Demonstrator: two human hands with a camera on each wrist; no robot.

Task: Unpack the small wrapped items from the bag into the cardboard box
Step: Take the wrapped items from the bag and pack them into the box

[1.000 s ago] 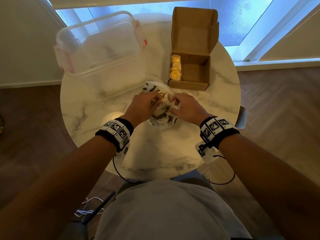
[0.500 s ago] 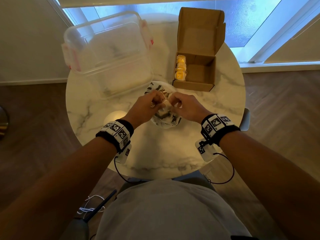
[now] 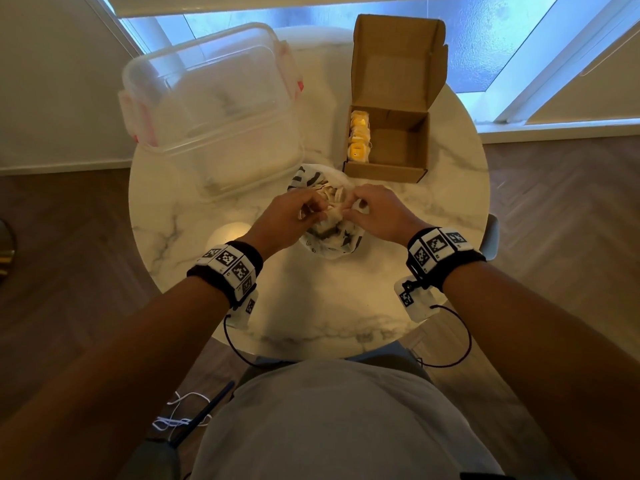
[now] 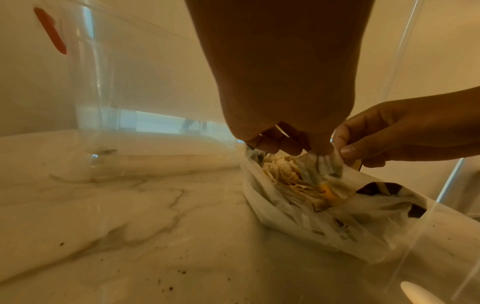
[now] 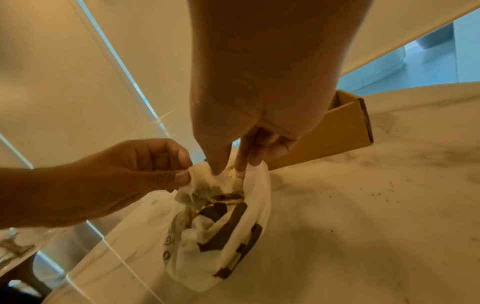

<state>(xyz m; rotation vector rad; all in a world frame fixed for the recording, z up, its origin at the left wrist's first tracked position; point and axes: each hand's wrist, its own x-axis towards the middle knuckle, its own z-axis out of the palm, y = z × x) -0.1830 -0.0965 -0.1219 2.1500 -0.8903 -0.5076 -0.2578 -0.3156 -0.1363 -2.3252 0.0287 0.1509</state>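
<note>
A white plastic bag (image 3: 332, 245) with black print lies on the marble table, between my hands. My left hand (image 3: 311, 211) pinches the near-left rim of its mouth. My right hand (image 3: 353, 207) pinches the rim beside it, thumb and forefinger on the plastic (image 4: 327, 162). Pale wrapped items (image 4: 283, 174) show inside the open bag (image 4: 324, 207). The cardboard box (image 3: 403, 145) stands open behind the bag, with a row of yellow wrapped items (image 3: 358, 140) along its left wall. In the right wrist view the bag (image 5: 223, 236) sits below my right hand's fingers (image 5: 221, 164).
A large clear plastic container (image 3: 214, 109) with pink clips lies tilted at the back left of the round table (image 3: 311, 306). The box's lid stands upright at the back. The table's edge is close to my body; a window is behind.
Both hands have drawn closer together at the bag's mouth and now pinch its rim. The bag and box have stayed in place.
</note>
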